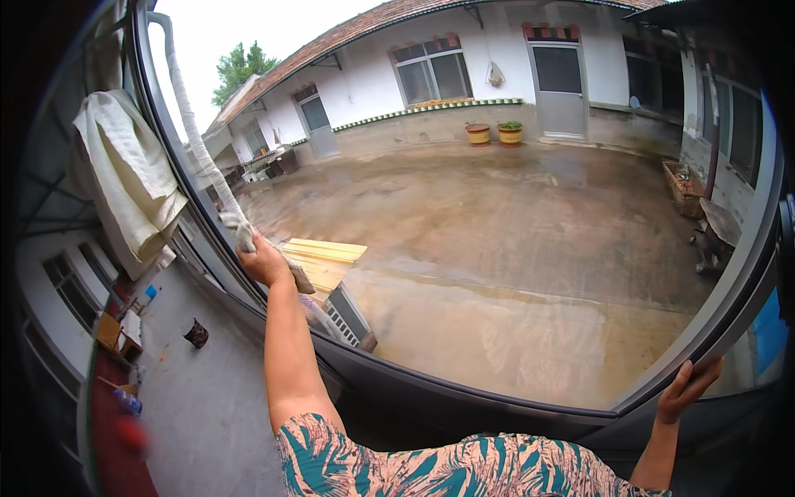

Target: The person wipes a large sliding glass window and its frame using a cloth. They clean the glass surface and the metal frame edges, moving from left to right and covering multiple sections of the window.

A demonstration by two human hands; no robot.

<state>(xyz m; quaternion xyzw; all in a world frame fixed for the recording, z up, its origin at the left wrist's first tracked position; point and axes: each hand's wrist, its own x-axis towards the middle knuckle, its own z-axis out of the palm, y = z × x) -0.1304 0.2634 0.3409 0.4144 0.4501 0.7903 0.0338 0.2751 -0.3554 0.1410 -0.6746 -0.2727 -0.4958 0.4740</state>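
My left hand (pixel 263 260) reaches out through the open window, its fingers closed round a greyish rag (pixel 300 277). The rag's upper end lies against the lower part of a white-wrapped pipe (pixel 192 124) outside; I cannot tell whether the fingers also grip the pipe. At the lower right corner of the dark grey window frame (pixel 497 402), my right hand (pixel 689 389) holds the frame's edge with bent fingers. A cream cloth (pixel 128 166) hangs at the left of the frame.
Below the left hand stand a yellow corrugated sheet (pixel 319 258) and a grey outdoor unit (pixel 352 315). Across the wet courtyard (pixel 497 215) are two potted plants (pixel 497 134) by a white building. A wicker basket (pixel 686 186) sits at right. Indoors at left lies a grey floor (pixel 207 398).
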